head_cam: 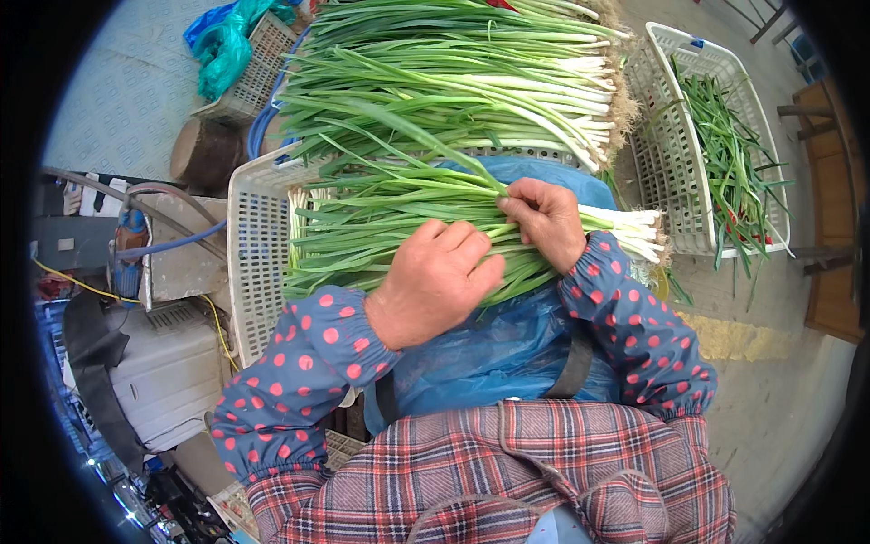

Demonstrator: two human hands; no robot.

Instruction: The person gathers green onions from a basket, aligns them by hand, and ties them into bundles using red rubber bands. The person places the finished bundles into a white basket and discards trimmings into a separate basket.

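Note:
A bunch of green garlic (380, 204) lies across the blue plastic sheet (503, 340) over my lap, its white rooted ends (642, 231) to the right. Thumb and fingers of my right hand (549, 219) pinch a long green leaf (455, 153) above the bunch. My left hand (435, 282) rests on the leaves to the left with its fingers curled. Its palm side is hidden, so whether it grips any leaves is unclear. Just beyond, a large pile of green garlic (462, 81) has its roots on the right.
Part of a white plastic crate (258, 251) shows at the left of the bunch. Another white crate (663, 129) on the right holds loose green leaves (731, 143). On the left are a blue hose (177, 241), a grey box (163, 374) and a teal plastic bag (231, 51).

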